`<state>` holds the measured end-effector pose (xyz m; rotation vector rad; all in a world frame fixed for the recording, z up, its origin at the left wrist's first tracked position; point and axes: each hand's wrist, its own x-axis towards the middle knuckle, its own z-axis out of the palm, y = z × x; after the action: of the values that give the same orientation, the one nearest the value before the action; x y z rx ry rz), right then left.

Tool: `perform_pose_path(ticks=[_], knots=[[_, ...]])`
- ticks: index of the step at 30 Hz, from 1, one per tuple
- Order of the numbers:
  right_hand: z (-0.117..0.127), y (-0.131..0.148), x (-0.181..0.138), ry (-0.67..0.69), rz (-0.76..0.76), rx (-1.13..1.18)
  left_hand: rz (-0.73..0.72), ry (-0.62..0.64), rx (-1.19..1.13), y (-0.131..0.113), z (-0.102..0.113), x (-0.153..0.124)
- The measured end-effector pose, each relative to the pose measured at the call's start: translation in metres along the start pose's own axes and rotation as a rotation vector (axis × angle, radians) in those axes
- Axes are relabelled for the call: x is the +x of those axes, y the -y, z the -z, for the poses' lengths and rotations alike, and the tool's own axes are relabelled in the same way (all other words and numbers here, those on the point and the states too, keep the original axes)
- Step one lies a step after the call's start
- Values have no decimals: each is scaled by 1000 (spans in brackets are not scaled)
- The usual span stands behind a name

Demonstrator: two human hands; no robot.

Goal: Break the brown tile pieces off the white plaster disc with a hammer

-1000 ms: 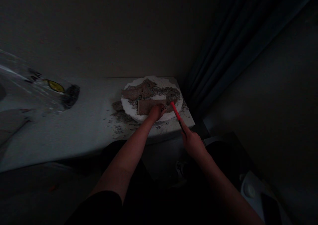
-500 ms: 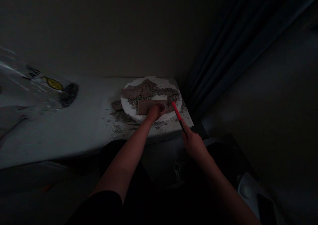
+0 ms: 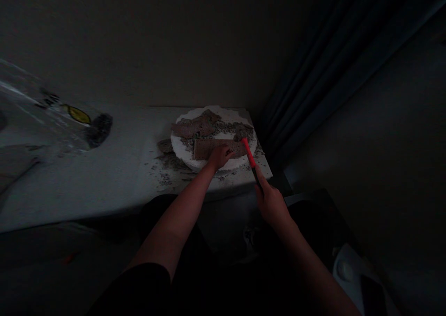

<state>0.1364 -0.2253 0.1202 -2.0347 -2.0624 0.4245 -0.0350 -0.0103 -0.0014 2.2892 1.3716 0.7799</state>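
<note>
A round white foam slab (image 3: 188,154) lies at the right end of a white ledge (image 3: 104,176). On it lie brown perforated tile-like pieces (image 3: 195,128) and grey crumbs. My left hand (image 3: 220,156) presses closed fingers on the near edge of a rectangular brown piece (image 3: 209,147). My right hand (image 3: 272,203) grips the dark handle of a small hammer with a red neck (image 3: 248,152); its head rests at the piece's right end.
Grey debris (image 3: 167,167) is scattered on the ledge left of the slab. A clear plastic bag with a yellow mark (image 3: 78,115) and a dark clump lies at the far left. Dark curtains (image 3: 313,74) hang at right. A white object (image 3: 344,269) sits at the lower right.
The hammer's head has shifted slightly right and up along the brown piece. Both hands stay almost where they were.
</note>
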Motion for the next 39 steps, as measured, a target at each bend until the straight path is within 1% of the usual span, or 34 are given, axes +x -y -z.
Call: perform_pose_path(ticks=[4,8,12,13,17,21,22,25,26,30,32,34,36,39], knots=[[-1,-1,0,43,-7,-12,23,6,15,0,-1,0],[1,0,-1,-14,-1,-10,27,-2,-2,0,-2,-1],[2,1,0,56,-28,-31,35,-15,-35,-1,-1,-2],[3,1,0,51,-30,-26,30,-12,-41,0,-1,-2],[3,0,0,-51,-4,9,-19,-22,-62,4,-3,0],[2,-2,-1,44,-12,-4,11,-20,-71,5,-5,0],[1,-2,-1,47,-16,-9,14,-14,-62,4,-5,0],[0,-2,-2,-13,-11,-24,7,-7,-40,3,-4,0],[0,-1,-2,-10,-12,-36,11,-7,-36,2,-3,-1],[-2,2,1,109,-45,-108,32,8,-4,0,-1,-2],[-2,3,2,98,-53,-108,25,25,11,0,-1,-2],[-1,3,1,53,-50,-77,22,33,22,-1,0,-1],[-2,3,-1,33,-36,-45,49,44,26,-3,1,0],[-7,2,-3,55,-17,-25,84,80,-3,-6,8,0]])
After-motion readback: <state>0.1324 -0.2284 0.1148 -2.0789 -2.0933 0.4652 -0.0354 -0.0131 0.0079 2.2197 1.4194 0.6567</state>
